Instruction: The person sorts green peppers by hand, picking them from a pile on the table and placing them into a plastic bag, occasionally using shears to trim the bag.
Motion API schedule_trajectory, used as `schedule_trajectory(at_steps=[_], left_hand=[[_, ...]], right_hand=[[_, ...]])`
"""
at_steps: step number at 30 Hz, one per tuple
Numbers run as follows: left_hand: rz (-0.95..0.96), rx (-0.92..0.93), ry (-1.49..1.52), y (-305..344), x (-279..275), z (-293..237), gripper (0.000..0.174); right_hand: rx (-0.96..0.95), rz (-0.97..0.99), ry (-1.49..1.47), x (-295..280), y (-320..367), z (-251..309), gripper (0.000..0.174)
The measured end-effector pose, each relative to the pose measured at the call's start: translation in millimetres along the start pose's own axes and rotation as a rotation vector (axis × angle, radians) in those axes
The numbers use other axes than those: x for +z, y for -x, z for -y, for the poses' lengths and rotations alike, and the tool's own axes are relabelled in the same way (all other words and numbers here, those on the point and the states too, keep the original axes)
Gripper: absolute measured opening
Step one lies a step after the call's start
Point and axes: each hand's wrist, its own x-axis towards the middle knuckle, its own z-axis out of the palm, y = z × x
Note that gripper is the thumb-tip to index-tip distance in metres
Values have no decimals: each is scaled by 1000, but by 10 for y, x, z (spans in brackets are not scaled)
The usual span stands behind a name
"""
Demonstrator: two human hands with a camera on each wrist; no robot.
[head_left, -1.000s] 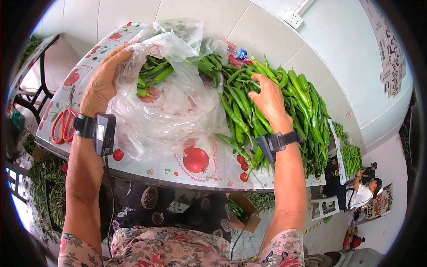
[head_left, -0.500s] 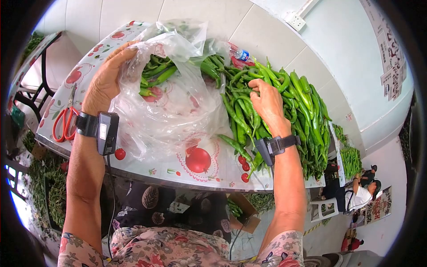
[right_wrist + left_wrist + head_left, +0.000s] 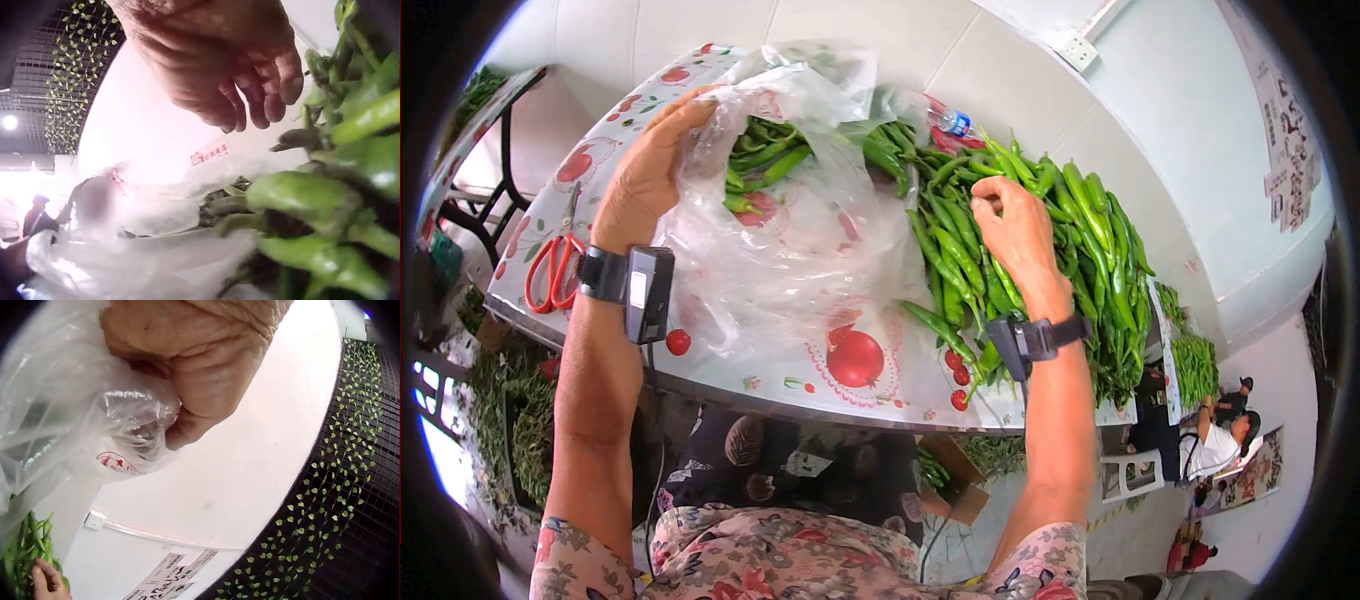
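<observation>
A clear plastic bag [image 3: 750,275] spreads across the table, with several green chili peppers [image 3: 770,168] visible at its mouth. My left hand [image 3: 642,180] grips the bag's upper left edge; the left wrist view shows crumpled plastic between its thumb and fingers. To the right of the bag lies a big heap of long green peppers [image 3: 1090,250]. Over the near side of that heap is my right hand [image 3: 1022,235], its fingers loosely bent with nothing held in them. In the right wrist view, peppers [image 3: 306,194] lie just below the fingertips.
Red-handled scissors [image 3: 552,272] lie on the patterned tablecloth [image 3: 855,358] at the left. Behind the heap, a plastic bottle [image 3: 952,122] lies near the wall. More peppers cover another table [image 3: 1170,375] at the right, with a person [image 3: 1215,445] beyond. A box [image 3: 960,480] stands below the table.
The fingers of my right hand have drawn in closer together over the heap. My left hand keeps its grip on the bag. The whole head view has shifted slightly.
</observation>
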Motion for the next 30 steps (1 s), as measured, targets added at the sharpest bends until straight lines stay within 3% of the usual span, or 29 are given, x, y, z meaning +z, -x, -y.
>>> schedule_trajectory(at_steps=[6, 8, 11, 12, 15, 16, 20, 23, 24, 27, 30], left_hand=[[-6, 49, -23, 43, 38, -41, 35], [-33, 52, 7, 30, 24, -40, 33], [258, 114, 231, 83, -56, -81, 32], [120, 23, 332, 93, -72, -83, 29], [64, 84, 415, 117, -175, -99, 28], [-75, 181, 362, 96, -237, -22, 27], [122, 118, 428, 182, -90, -113, 27], [118, 127, 451, 179, -133, -118, 28], [187, 158, 436, 194, -118, -137, 28], [110, 175, 376, 170, -122, -150, 28], [105, 133, 393, 168, -119, -157, 28]], right_hand=[[-76, 278, -553, 62, 22, 672, 21], [-177, 373, -506, 145, 16, 909, 22], [-303, 503, -538, 466, -40, 1084, 23], [-342, 548, -552, 559, -60, 1151, 24], [-379, 411, -474, 701, -97, 1407, 21], [-415, 385, -472, 825, -144, 1405, 30], [-576, 221, -416, 1229, -325, 1580, 45], [-626, 461, -187, 1351, -375, 1759, 36], [-630, 444, -94, 1314, -296, 1750, 28], [-533, 408, -118, 1366, -307, 1720, 27], [-556, 351, -190, 1369, -348, 1633, 25]])
